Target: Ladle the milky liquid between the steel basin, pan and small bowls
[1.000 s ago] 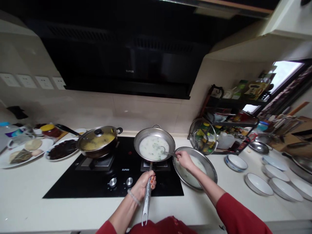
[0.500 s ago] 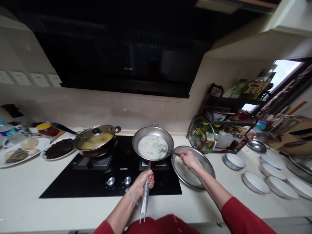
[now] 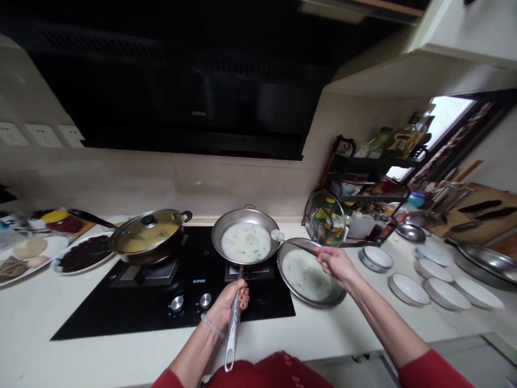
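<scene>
My left hand (image 3: 233, 302) is wrapped round the long metal handle of a frying pan (image 3: 218, 226) on the right burner. White liquid with green bits (image 3: 246, 242) fills the pan's middle. In my right hand (image 3: 336, 265) is the handle of a ladle (image 3: 278, 235); its small bowl, carrying some of the white-green mix, hangs at the pan's right rim. Below the ladle's handle, a wide metal basin (image 3: 341, 299) stands on the counter with more white liquid inside, close against the stove's right edge.
A lidded pan (image 3: 147, 237) with yellow food sits on the left burner. Plates of food stand further left. Several white bowls (image 3: 410, 288) are on the right counter. A glass lid (image 3: 325, 218) leans against the spice rack (image 3: 369, 196). The range hood (image 3: 194, 129) hangs above.
My right hand has moved right, lifting the ladle from the pan's liquid to its right rim. My left hand still grips the pan's handle. The camera view has turned slightly right.
</scene>
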Demonstrator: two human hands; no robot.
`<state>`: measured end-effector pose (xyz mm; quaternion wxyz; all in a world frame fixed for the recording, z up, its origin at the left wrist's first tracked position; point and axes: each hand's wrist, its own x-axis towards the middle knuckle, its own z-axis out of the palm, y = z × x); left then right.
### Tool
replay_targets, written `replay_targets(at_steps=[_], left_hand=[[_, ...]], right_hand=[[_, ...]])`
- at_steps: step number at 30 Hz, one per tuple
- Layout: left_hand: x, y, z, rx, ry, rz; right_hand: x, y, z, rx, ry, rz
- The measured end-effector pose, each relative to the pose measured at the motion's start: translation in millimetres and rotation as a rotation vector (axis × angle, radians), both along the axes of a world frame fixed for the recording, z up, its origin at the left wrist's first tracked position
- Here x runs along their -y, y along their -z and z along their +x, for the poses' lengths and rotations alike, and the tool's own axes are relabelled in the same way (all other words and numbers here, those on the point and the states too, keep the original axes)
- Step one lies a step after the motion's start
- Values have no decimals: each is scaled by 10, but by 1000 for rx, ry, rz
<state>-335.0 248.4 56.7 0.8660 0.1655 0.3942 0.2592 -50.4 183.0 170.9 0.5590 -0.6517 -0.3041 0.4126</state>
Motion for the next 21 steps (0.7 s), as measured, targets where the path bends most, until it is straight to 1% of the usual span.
replay_targets(at_steps=[3, 5, 6, 8, 12, 14, 16, 18, 19, 21], left_hand=[[-4, 8, -6, 11, 4, 0], [-3, 5, -8, 15, 8, -1], [-1, 3, -10, 16, 12, -2], [1, 1, -13, 19, 16, -2], [-8, 16, -21, 16, 39, -13], [-16, 26, -24, 12, 50, -20], [-21, 32, -26, 11, 51, -21], [-20, 29, -27, 15, 48, -19], [-18, 25, -27, 17, 47, -17], [-10, 15, -25, 19, 42, -14]], right_hand=[[224, 51, 187, 29, 59, -19], [358, 167, 303, 122, 106, -52], [419, 246, 355, 208, 123, -71], [534, 434, 443, 458, 121, -101], [780, 825, 539, 1076, 2, -63], [918, 975, 556, 1337, -41, -32], [1045, 1067, 567, 1532, -53, -13], [1129, 1101, 579, 1622, -32, 11], [1148, 1099, 585, 1610, -12, 27], [1133, 1066, 591, 1460, 52, 38]])
